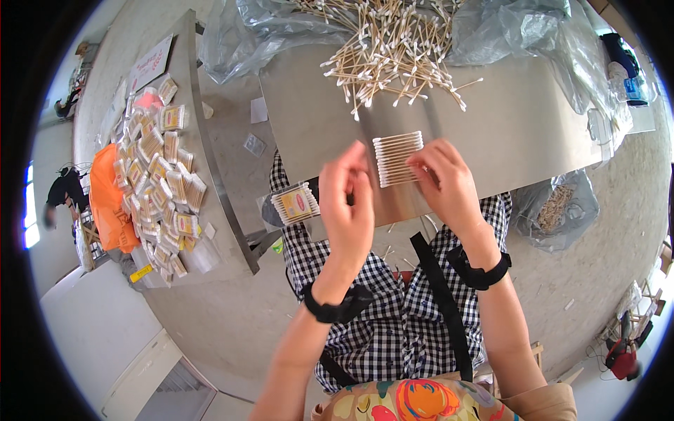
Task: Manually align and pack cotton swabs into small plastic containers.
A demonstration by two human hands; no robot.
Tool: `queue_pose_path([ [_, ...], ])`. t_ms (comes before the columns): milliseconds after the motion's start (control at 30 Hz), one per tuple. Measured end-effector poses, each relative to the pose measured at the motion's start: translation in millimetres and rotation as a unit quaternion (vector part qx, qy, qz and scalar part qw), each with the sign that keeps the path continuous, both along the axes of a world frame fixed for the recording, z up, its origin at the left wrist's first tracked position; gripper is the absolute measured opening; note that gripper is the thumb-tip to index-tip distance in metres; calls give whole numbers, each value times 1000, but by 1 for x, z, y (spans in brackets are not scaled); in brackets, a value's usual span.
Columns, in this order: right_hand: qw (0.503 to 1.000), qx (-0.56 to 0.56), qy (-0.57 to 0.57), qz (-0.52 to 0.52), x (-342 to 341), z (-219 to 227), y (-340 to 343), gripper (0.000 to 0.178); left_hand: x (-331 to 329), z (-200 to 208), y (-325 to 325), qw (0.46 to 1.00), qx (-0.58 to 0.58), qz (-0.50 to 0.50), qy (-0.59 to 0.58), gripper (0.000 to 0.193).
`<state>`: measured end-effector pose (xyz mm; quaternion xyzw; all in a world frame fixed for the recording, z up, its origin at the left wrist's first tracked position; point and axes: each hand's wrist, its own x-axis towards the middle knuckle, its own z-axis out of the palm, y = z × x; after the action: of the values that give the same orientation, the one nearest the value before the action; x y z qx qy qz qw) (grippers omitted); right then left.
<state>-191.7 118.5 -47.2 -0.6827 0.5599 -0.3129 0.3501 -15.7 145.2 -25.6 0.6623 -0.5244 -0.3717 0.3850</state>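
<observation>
A neat row of wooden cotton swabs (399, 160) lies side by side on the steel table (505, 119) in front of me. My left hand (347, 200) hovers just left of the row, slightly blurred, its thumb and fingers apart and nothing visible between them. At the row's right ends is my right hand (448, 184), fingers bent and thumb apart from them, the fingertips touching or nearly touching the swabs. Beyond the row spreads a large loose heap of cotton swabs (397, 52). Left of my left hand, a filled pack of swabs (295, 204) with a yellow and red label sits by the table's near edge.
On a side table at left, many filled swab packs (158, 182) are piled beside an orange bag (109, 200). Clear plastic sheets (260, 38) flank the loose heap. A plastic bag of swabs (558, 210) hangs or stands below the table's right edge. A blue-capped bottle (634, 91) is far right.
</observation>
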Motion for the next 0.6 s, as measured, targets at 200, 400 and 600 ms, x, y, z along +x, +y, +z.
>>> queue_pose_path([
  [200, 990, -84, 103, 38, 8, 1, -1, 7, -7, 6, 34, 920, -29, -234, -314, 51],
  [400, 985, -72, 145, 61, 8, 1, -5, 6, -5, -5, 44, 876, -4, -257, -407, 72],
  [600, 970, -71, 210, 100, 10, 7, -12, 4, -6, -9, 48, 863, -14, -266, -429, 85],
])
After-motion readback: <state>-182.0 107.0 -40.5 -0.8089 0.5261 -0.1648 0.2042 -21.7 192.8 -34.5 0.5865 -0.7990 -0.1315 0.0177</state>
